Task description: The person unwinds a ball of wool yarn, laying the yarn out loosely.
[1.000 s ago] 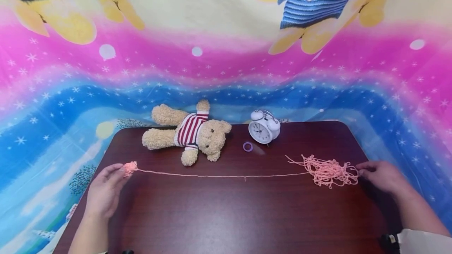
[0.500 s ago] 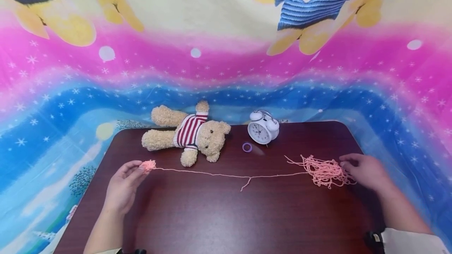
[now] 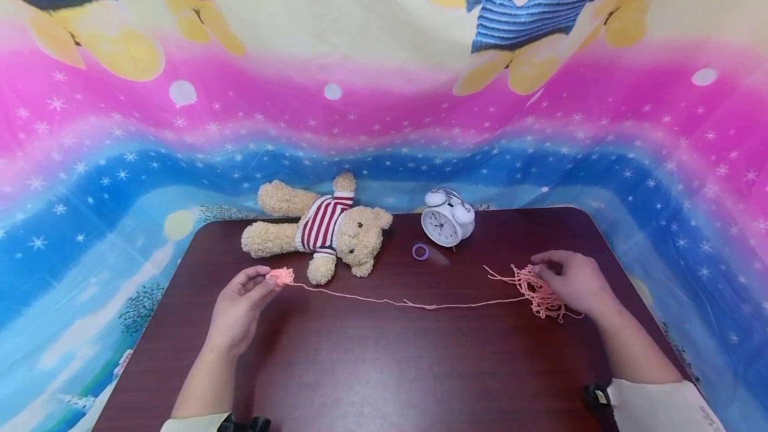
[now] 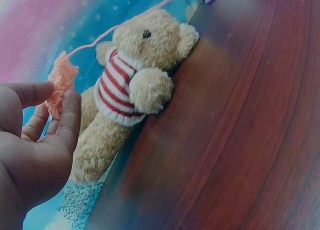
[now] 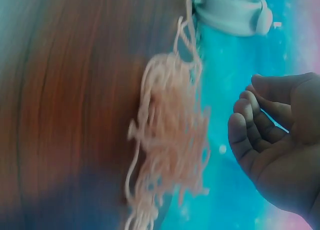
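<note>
My left hand (image 3: 239, 309) pinches a small bundle of peach-pink yarn (image 3: 282, 277) between thumb and fingers, held up over the table's left half. The left wrist view shows that yarn bundle (image 4: 62, 85) at the fingertips. From it a single strand (image 3: 360, 297) runs slackly across to a loose, tangled yarn pile (image 3: 543, 295) on the right. Above and partly in front of this pile is my right hand (image 3: 577, 283). In the right wrist view the right hand (image 5: 280, 145) has loosely bent fingers with nothing between them, apart from the yarn pile (image 5: 172, 125).
A teddy bear (image 3: 327, 222) in a red-and-white striped shirt lies at the back left of the dark wooden table (image 3: 384, 372). A white alarm clock (image 3: 447, 219) and a purple ring (image 3: 421, 252) are at the back middle. A printed curtain (image 3: 384, 119) hangs behind.
My left hand has moved right with the small yarn bundle, and the strand has gone from taut to slack. My right hand has moved left from the pile's right edge to over it.
</note>
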Demonstrator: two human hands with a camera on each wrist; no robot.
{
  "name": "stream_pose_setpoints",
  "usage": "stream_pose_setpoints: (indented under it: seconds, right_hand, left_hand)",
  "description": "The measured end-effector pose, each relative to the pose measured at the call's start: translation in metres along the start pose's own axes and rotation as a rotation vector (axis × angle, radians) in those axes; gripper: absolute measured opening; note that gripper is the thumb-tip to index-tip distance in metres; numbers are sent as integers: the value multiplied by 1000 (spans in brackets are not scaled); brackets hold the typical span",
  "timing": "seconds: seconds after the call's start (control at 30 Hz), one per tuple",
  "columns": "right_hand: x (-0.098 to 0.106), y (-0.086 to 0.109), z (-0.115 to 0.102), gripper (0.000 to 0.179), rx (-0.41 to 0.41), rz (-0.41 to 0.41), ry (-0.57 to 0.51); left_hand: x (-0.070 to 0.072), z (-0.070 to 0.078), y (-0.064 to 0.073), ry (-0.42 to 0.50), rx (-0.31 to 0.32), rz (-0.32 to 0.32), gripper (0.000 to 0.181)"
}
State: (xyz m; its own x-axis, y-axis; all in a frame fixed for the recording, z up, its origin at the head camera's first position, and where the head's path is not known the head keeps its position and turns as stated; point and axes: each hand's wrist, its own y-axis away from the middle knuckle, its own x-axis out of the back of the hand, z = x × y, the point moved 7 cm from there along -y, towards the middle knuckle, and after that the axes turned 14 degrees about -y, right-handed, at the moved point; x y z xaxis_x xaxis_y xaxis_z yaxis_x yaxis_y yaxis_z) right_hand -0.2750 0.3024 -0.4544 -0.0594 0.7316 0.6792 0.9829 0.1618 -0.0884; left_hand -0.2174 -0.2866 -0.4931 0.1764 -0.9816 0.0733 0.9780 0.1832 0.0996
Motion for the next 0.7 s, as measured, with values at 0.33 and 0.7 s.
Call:
stream_pose_setpoints:
  seconds: [0.33, 0.7]
  right_hand:
    - [-37, -13, -38, 21, 75, 10, -22]
    - [-74, -24, -70, 20, 128, -17, -99]
  left_hand:
    - [-31, 1, -4, 21, 28, -22, 25]
    - [-71, 5, -7, 73, 10, -90, 27]
